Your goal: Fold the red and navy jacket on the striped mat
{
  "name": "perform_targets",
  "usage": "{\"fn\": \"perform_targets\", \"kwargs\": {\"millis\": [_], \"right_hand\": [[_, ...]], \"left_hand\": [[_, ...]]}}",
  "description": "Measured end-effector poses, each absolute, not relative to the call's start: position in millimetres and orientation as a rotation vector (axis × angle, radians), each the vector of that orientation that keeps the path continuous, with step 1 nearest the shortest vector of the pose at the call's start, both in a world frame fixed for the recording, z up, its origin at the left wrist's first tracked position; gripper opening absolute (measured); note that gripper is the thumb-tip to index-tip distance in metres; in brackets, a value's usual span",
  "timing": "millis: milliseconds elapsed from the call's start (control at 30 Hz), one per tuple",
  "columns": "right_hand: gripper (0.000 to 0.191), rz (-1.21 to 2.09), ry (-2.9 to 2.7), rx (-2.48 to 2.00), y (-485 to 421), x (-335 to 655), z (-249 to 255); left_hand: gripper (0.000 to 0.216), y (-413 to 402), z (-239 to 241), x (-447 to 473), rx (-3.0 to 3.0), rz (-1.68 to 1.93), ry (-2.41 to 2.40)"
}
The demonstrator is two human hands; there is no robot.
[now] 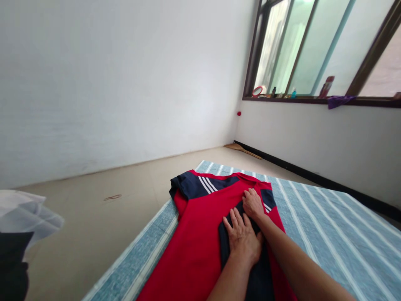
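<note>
A red short-sleeved shirt point(200, 234) with navy shoulders and white stripes lies on a blue striped sheet. Its right side is folded inward, so a navy piece point(261, 276) lies over the red front. My left hand point(242, 236) rests palm down on this navy piece, fingers spread and flat. Just beyond it, my right hand point(253, 203) lies on the shirt near the collar, its fingers slightly bent against the cloth. The far left sleeve point(181, 186) sticks out beside the sheet's edge. Part of the navy piece is hidden under my hands and forearms.
The blue striped sheet point(313, 217) spreads to the right. A brush or broom point(244, 149) lies on the floor by the corner. White, sheer cloth point(28, 213) shows at the far left. On the windowsill stand a red-rimmed mirror point(257, 91), several bottles and a purple cloth point(340, 101).
</note>
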State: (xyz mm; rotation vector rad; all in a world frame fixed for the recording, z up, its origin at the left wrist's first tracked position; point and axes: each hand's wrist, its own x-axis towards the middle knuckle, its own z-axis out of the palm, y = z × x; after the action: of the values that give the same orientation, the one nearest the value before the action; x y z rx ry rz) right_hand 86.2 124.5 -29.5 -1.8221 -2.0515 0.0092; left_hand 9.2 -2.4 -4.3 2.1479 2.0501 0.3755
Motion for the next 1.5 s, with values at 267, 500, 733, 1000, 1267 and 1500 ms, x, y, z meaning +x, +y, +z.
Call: {"fn": "perform_targets", "kwargs": {"millis": [267, 500, 733, 1000, 1267, 1500], "right_hand": [[0.031, 0.08, -1.928, -1.745, 126.9, 67.1, -15.1], [0.029, 0.244, -1.773, -1.656, 128.9, 55.1, -19.5], [0.039, 0.348, -1.579, -1.603, 128.4, 65.5, -26.1], [0.036, 0.36, -1.551, -1.612, 125.8, 63.7, -24.7], [0.023, 0.264, -1.763, -1.669, 124.9, 55.1, -16.0], [0.017, 0.207, -1.942, -1.69, 118.1, 47.2, -11.7]], "left_hand": [[0.071, -3.5, -5.5, 6.2, 2.132, 0.447, 1.984], [0.054, 0.8, -20.4, 4.7, 2.138, 0.522, 2.045], [0.061, 2.6, -2.3, -14.1, 1.757, 0.861, 1.764], [0.023, 26.8, 23.0, -57.4, 1.016, 1.244, 1.427], [0.031, 39.7, 22.3, -83.9, 0.425, 1.492, 1.389], [0.027, 51.1, 30.5, -76.1, 0.602, 1.479, 1.554]]}}
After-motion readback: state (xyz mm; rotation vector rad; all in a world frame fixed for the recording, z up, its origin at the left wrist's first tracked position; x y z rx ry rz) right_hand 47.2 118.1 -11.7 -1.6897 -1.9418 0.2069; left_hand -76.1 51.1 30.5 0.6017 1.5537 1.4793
